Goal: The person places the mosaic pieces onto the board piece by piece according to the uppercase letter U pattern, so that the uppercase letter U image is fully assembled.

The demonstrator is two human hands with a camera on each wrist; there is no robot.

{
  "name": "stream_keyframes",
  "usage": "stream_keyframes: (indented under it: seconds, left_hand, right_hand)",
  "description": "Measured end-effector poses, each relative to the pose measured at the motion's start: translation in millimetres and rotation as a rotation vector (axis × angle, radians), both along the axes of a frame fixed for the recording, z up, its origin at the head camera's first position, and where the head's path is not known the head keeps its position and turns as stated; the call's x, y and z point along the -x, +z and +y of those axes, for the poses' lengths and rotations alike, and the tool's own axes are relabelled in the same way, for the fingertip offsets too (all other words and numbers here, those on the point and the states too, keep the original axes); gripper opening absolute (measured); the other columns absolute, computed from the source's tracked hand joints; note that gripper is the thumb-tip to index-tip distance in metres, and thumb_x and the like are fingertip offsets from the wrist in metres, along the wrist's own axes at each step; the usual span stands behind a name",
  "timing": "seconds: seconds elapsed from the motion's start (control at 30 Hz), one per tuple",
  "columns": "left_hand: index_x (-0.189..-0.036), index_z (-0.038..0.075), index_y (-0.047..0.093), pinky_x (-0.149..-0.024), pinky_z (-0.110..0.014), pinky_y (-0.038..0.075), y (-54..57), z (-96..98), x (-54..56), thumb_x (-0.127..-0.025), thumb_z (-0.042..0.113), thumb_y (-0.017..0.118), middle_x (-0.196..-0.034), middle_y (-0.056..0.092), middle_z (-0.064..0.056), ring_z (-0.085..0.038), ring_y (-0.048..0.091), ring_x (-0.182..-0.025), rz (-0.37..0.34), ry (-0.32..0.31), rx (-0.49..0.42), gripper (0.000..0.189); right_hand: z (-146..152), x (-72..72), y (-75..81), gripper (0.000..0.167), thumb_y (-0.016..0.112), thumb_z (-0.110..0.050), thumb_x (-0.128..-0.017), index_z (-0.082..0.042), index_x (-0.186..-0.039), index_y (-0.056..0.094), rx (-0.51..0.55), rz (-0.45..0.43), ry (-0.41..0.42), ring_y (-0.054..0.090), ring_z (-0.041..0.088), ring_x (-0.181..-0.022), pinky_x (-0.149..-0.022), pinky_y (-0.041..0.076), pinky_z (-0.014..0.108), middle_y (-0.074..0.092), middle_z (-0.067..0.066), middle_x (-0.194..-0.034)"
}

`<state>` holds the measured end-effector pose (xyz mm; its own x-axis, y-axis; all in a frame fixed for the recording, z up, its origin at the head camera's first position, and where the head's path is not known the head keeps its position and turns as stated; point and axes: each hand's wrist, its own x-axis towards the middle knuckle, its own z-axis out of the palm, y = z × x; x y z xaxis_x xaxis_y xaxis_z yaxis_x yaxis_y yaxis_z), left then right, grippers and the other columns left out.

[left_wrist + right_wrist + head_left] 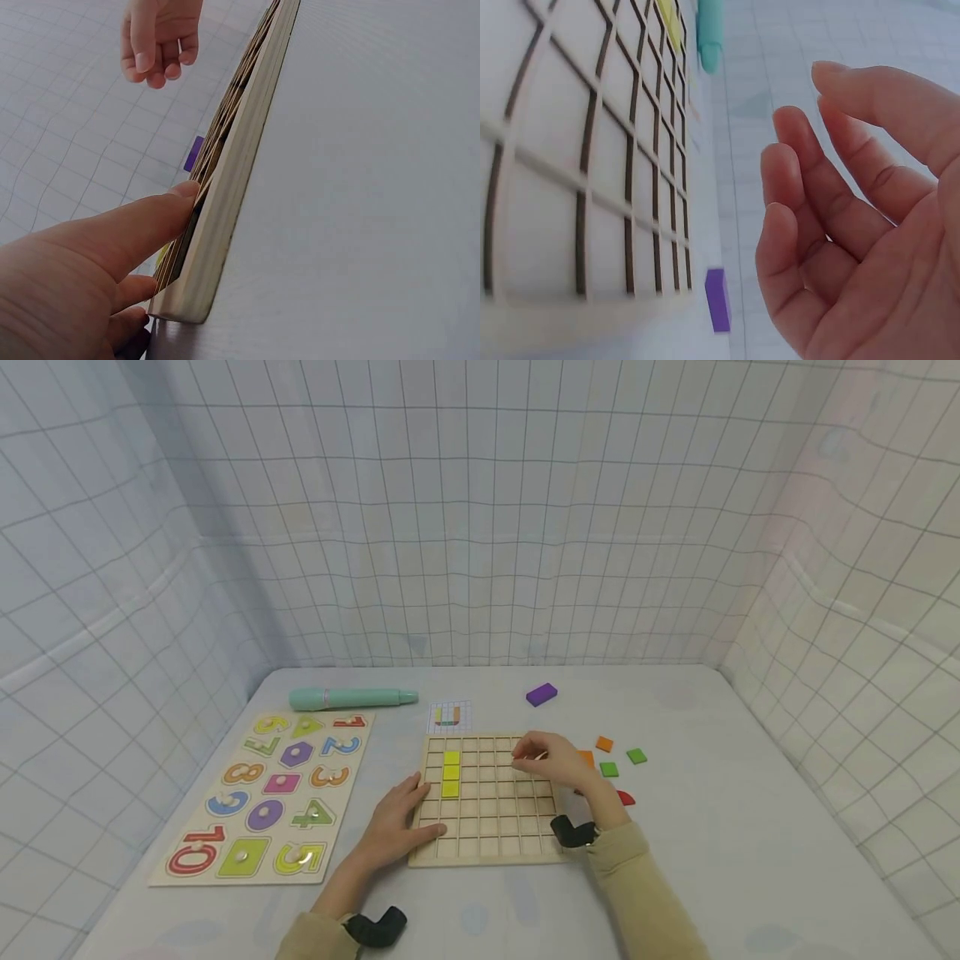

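A wooden grid board (487, 827) lies on the table, with several yellow square tiles (451, 774) in one column near its left side. At the board's left edge rests my left hand (390, 827), its fingers along the rim and its thumb over the lower left part. The left wrist view shows that thumb (161, 217) touching the board's edge. My right hand (555, 760) hovers over the board's upper right, fingers loosely bent. In the right wrist view no piece shows between the fingers of the right hand (855, 202).
Orange (604, 743) and green (637, 756) tiles and a red piece (626, 797) lie right of the board. Behind it are a pattern card (450, 717) and a purple block (542, 694). A number puzzle (341, 806) and teal marker (352, 697) lie left.
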<state>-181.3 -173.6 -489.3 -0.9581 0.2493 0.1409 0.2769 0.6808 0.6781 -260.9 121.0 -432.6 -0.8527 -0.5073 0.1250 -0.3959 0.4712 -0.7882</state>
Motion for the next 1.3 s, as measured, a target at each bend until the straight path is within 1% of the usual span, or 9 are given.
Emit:
stream_keyframes:
  seconds: [0.1, 0.2, 0.4, 0.57, 0.7, 0.83, 0.93, 1.13, 1.3]
  left_hand:
    - [-0.139, -0.003, 0.042, -0.11, -0.056, 0.017, 0.1, -0.1, 0.1, -0.08, 0.042, 0.07, -0.149, 0.028, -0.021, -0.04, 0.022, -0.137, -0.011, 0.001, 0.006, 0.079]
    - [-0.139, -0.003, 0.041, -0.11, -0.056, 0.016, 0.7, -0.2, 0.3, -0.081, 0.042, 0.069, -0.149, 0.028, -0.021, -0.04, 0.021, -0.138, -0.02, -0.001, 0.011, 0.079]
    - [-0.139, -0.003, 0.041, -0.11, -0.056, 0.016, 0.6, -0.3, 0.6, -0.081, 0.043, 0.069, -0.149, 0.028, -0.022, -0.04, 0.02, -0.138, -0.025, -0.007, 0.019, 0.079]
    - [-0.139, -0.003, 0.041, -0.11, -0.055, 0.017, 0.7, -0.6, 1.5, -0.08, 0.042, 0.07, -0.15, 0.027, -0.02, -0.039, 0.021, -0.138, -0.019, -0.005, 0.014, 0.079]
    - [-0.14, -0.003, 0.04, -0.11, -0.055, 0.017, 0.2, -1.1, 2.3, -0.081, 0.043, 0.069, -0.15, 0.027, -0.02, -0.039, 0.021, -0.138, -0.021, -0.01, 0.026, 0.08]
    - [-0.14, -0.003, 0.04, -0.11, -0.055, 0.016, 0.0, -0.9, 2.1, -0.081, 0.043, 0.069, -0.15, 0.026, -0.02, -0.039, 0.02, -0.138, -0.033, -0.008, 0.023, 0.08]
    - [-0.14, -0.002, 0.041, -0.11, -0.055, 0.017, 0.5, 0.0, 1.4, -0.08, 0.042, 0.07, -0.151, 0.026, -0.019, -0.038, 0.02, -0.138, -0.031, -0.001, 0.013, 0.08]
    - [-0.137, -0.004, 0.043, -0.108, -0.057, 0.02, -0.2, 0.9, -0.1, -0.079, 0.04, 0.071, -0.148, 0.03, -0.022, -0.041, 0.024, -0.136, 0.011, 0.004, 0.009, 0.078]
    - [-0.137, -0.004, 0.043, -0.109, -0.056, 0.019, 0.5, 1.2, -0.3, -0.079, 0.04, 0.071, -0.148, 0.03, -0.021, -0.04, 0.023, -0.137, 0.004, 0.008, 0.013, 0.078]
  right_hand:
    - [15.3, -2.0, 1.4, 0.013, 0.067, -0.02, -0.088, -0.009, -0.096, 0.065, -0.019, -0.011, -0.038, 0.057, 0.014, -0.083, -0.075, 0.048, 0.03, 0.063, -0.003, -0.09]
    - [29.3, -4.1, 1.5, 0.017, 0.066, -0.021, -0.088, -0.007, -0.098, 0.064, -0.02, -0.044, -0.064, 0.057, 0.015, -0.084, -0.076, 0.048, 0.032, 0.063, -0.001, -0.09]
    - [53.3, -6.3, -5.9, 0.018, 0.068, -0.019, -0.087, -0.007, -0.099, 0.063, -0.002, -0.122, -0.102, 0.058, 0.016, -0.085, -0.075, 0.049, 0.032, 0.063, 0.001, -0.092]
    - [66.0, -4.7, -12.5, 0.018, 0.071, -0.018, -0.084, -0.009, -0.098, 0.064, -0.01, -0.124, -0.123, 0.059, 0.016, -0.084, -0.074, 0.049, 0.031, 0.064, 0.0, -0.09]
    - [75.0, -3.5, -16.3, 0.017, 0.071, -0.013, -0.083, -0.007, -0.096, 0.064, -0.002, -0.14, -0.124, 0.06, 0.017, -0.083, -0.073, 0.049, 0.032, 0.065, 0.001, -0.089]
    - [85.2, -2.7, -20.7, 0.016, 0.07, -0.01, -0.083, -0.005, -0.096, 0.064, 0.003, -0.16, -0.107, 0.059, 0.019, -0.088, -0.079, 0.048, 0.035, 0.065, 0.004, -0.093]
    - [91.3, -3.2, -22.5, 0.017, 0.07, -0.009, -0.083, -0.004, -0.097, 0.064, 0.008, -0.181, -0.113, 0.059, 0.019, -0.092, -0.084, 0.048, 0.035, 0.065, 0.007, -0.097]
    - [96.6, -7.1, -21.7, 0.024, 0.073, -0.013, -0.081, -0.002, -0.099, 0.063, 0.01, -0.23, -0.128, 0.061, 0.018, -0.09, -0.084, 0.048, 0.033, 0.066, 0.006, -0.096]
    - [100.1, -9.8, -22.0, 0.024, 0.075, -0.012, -0.079, -0.002, -0.098, 0.063, -0.039, -0.229, -0.121, 0.058, 0.018, -0.086, -0.08, 0.047, 0.032, 0.065, 0.005, -0.092]
